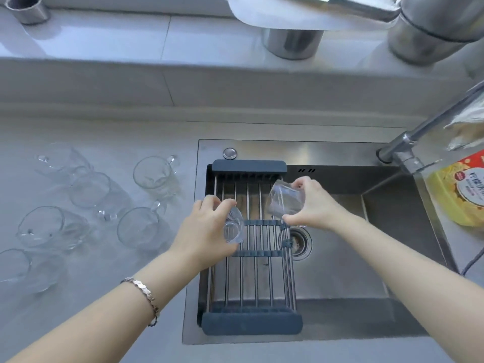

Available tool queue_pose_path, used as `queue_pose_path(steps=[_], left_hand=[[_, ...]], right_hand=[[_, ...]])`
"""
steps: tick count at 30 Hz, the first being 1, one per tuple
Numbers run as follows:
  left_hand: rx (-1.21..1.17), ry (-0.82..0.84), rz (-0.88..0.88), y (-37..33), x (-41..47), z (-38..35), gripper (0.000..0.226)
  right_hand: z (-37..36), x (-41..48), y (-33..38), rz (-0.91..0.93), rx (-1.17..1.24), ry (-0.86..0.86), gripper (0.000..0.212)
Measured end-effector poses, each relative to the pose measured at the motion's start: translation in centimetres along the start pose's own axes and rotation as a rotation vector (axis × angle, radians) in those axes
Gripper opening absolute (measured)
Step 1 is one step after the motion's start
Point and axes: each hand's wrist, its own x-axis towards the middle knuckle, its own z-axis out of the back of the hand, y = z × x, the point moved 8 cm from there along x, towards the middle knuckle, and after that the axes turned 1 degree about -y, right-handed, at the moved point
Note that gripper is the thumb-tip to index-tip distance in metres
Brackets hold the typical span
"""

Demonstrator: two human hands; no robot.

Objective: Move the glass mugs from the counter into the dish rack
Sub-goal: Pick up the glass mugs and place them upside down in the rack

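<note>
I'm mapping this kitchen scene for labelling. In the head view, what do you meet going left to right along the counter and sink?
Glass mugs on the counter → left hand holding a mug → dish rack → right hand holding a mug → faucet → yellow packet.

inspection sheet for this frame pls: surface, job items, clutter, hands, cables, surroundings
Surface: grey counter left of a steel sink.
Job's things: six glass mugs on the counter; dish rack spans the sink's left part, nothing resting on its bars.
Clutter: yellow bottle at the sink's right edge.
Grippers: left hand holds a mug over the rack; right hand holds a second mug tilted above the rack's far right.
Cables: thin dark cord at the right edge.
Surroundings: faucet, metal containers on the ledge behind.
</note>
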Motion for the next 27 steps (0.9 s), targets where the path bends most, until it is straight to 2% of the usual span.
queue_pose_path(steps=[3, 6, 8, 10, 13, 14, 16, 18, 19, 22, 24, 27], left_hand=[[-0.018, 0.0, 0.022, 0.6, 0.4, 0.3, 0.073], [-0.016, -0.006, 0.062, 1.7, 0.7, 0.5, 0.073], [-0.002, -0.016, 0.086, 2.3, 0.6, 0.7, 0.071], [0.005, -0.03, 0.099, 2.8, 0.5, 0.9, 0.07], [-0.017, -0.059, 0.103, 3.1, 0.2, 1.3, 0.07], [-0.035, -0.074, 0.1, 3.1, 0.1, 1.4, 0.07], [-0.14, -0.103, 0.114, 3.0, 0.0, 2.0, 0.07], [-0.39, -0.106, 0.193, 3.0, 0.3, 2.2, 0.07], [-0.55, -0.083, 0.252, 3.0, 0.6, 2.0, 0.07], [-0.954, 0.066, 0.353, 2.1, 1.0, 0.4, 0.063], [-1.075, 0.17, 0.366, 1.5, 1.2, -0.5, 0.055], [-0.957, 0.171, 0.353, 2.4, 1.3, -0.5, 0.053]], right_hand=[[-1.5, 3.6, 2.7, 0.114, -0.214, 0.013, 0.068], [-4.7, 6.6, 4.3, 0.216, -0.549, 0.025, 0.066], [-6.7, 7.8, 4.5, 0.231, -0.722, 0.033, 0.062], [-7.5, 8.3, 4.2, 0.196, -0.768, 0.002, 0.056], [-7.3, 7.0, 3.5, 0.196, -0.684, -0.095, 0.063], [-7.1, 6.0, 3.4, 0.225, -0.592, -0.136, 0.068], [-7.0, 3.1, 3.7, 0.287, -0.219, -0.113, 0.079], [-7.3, -0.4, 4.9, 0.339, 0.164, 0.044, 0.089], [-7.4, -1.9, 5.5, 0.364, 0.262, 0.089, 0.091], [-5.9, -4.1, 5.0, 0.361, 0.501, -0.018, 0.085], [-4.6, -4.8, 5.1, 0.365, 0.51, -0.085, 0.079], [-3.4, -4.6, 6.0, 0.356, 0.298, -0.116, 0.071]])
